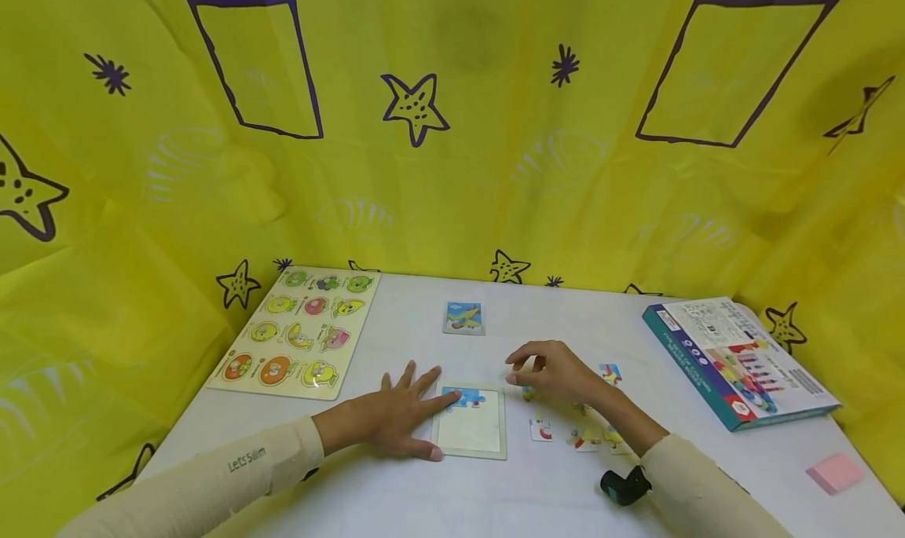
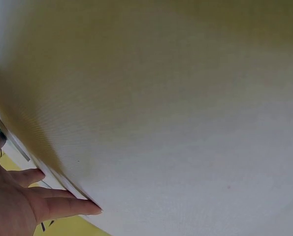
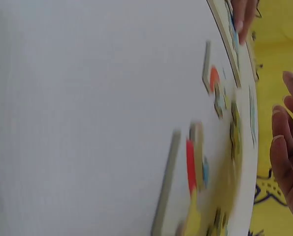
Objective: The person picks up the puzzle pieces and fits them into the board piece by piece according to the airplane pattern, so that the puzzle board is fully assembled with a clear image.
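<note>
My left hand (image 1: 396,416) lies with fingers spread at the left side of a small puzzle board (image 1: 470,453). Its index fingertip touches the joined blue puzzle pieces (image 1: 467,397) in the board's upper part, and the thumb reaches the lower left edge. Right of the board, my right hand (image 1: 555,371) hovers above the table, its fingers loosely bent with nothing visible between them, as the right wrist view also shows. Beneath and around it lie several loose puzzle pieces (image 1: 540,429), some hidden by the hand and forearm. In the left wrist view, the left fingers (image 2: 62,206) are extended.
A small picture card with an airplane (image 1: 463,318) lies behind the board. At the left back is a fruit puzzle board (image 1: 297,334). A flat box (image 1: 742,361) lies at the right, with a pink block (image 1: 834,473) nearer. A black object (image 1: 625,486) sits by the right sleeve.
</note>
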Available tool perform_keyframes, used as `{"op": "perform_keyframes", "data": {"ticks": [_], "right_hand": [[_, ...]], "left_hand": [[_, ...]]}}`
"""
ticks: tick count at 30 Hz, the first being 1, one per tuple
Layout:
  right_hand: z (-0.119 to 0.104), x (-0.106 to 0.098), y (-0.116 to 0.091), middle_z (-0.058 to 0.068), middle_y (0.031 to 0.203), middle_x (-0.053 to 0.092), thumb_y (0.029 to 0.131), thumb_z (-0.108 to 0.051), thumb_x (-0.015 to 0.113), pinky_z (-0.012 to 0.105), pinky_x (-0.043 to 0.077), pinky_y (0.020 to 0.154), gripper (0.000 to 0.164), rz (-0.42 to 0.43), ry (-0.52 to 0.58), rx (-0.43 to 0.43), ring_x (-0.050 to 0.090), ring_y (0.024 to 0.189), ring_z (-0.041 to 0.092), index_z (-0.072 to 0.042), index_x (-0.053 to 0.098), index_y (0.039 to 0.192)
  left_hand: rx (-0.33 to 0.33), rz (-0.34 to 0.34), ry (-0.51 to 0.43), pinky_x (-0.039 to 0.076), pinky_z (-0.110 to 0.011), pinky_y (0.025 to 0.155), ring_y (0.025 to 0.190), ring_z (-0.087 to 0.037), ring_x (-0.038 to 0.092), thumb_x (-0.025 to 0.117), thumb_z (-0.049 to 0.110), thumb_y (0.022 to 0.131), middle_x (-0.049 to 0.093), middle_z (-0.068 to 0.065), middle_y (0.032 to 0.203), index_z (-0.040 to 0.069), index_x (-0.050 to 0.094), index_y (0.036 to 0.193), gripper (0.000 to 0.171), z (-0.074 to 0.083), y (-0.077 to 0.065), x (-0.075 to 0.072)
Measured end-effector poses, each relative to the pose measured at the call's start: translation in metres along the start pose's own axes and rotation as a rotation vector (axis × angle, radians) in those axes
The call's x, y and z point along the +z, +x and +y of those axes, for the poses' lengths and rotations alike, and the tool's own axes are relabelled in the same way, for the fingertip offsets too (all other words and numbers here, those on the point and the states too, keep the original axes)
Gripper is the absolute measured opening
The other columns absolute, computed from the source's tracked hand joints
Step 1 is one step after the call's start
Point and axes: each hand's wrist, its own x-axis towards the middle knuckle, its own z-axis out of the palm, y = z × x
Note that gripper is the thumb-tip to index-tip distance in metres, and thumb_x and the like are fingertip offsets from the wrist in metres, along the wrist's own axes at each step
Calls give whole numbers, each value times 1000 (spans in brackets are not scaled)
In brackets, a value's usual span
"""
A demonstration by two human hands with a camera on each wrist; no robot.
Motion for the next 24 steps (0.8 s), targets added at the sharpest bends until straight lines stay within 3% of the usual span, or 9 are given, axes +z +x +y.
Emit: {"op": "perform_keyframes", "data": {"ticks": [12, 24], "right_hand": [[43, -48, -24, 7, 100, 70, 91, -21, 75, 24, 50, 61, 33, 77, 20, 86, 58, 68, 16, -5, 71, 120], [74, -74, -54, 17, 110, 67, 95, -19, 71, 25, 52, 61, 35, 104, 51, 144, 63, 68, 17, -2, 67, 124]], "left_hand": [[4, 5, 0, 30, -79, 101, 146, -60, 16, 55, 75, 87, 16, -15, 168, 36, 22, 160, 89, 0, -1, 1], [-1, 2, -1, 30, -79, 101, 146, -59, 17, 55, 75, 87, 15, -15, 168, 37, 22, 160, 89, 0, 0, 1]]}}
